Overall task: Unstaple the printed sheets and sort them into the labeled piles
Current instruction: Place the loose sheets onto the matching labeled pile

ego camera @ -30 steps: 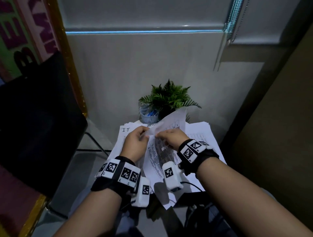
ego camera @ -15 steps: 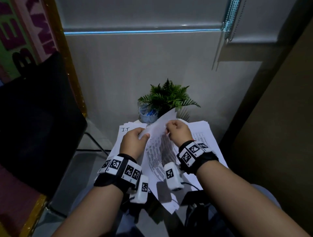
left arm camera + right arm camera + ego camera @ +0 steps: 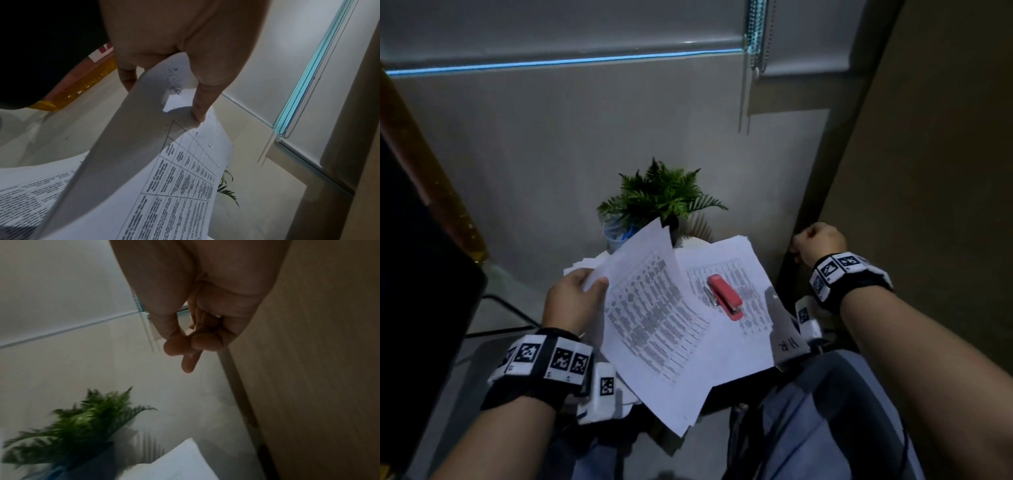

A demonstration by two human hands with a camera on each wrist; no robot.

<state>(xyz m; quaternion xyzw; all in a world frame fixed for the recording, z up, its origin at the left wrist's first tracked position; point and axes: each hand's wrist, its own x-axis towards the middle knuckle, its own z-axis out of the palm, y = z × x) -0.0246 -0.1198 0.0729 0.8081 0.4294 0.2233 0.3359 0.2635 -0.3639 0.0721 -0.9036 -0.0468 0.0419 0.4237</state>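
My left hand [image 3: 582,291] pinches the upper left corner of the printed sheets [image 3: 650,318], thumb on top, holding them tilted above the small table. In the left wrist view the thumb and fingers [image 3: 197,104] clamp the curled sheets [image 3: 164,186], which show a printed table. My right hand [image 3: 815,241] is off to the right of the table beside the wall, away from the paper. Its fingers are curled with the fingertips [image 3: 205,340] pressed together; nothing is visible between them. A red stapler [image 3: 726,296] lies on the right-hand paper pile [image 3: 743,260].
A sheet labelled "HR" [image 3: 787,346] sticks out at the table's right edge. Another pile [image 3: 578,265] shows behind my left hand. A potted fern [image 3: 661,195] and a blue cup [image 3: 616,236] stand at the back. A black chair [image 3: 421,274] is left, a beige wall [image 3: 928,205] right.
My right hand let go of the sheets' top corner and swung out to the right past the table. The left hand alone now holds the sheets, uncovering the red stapler.
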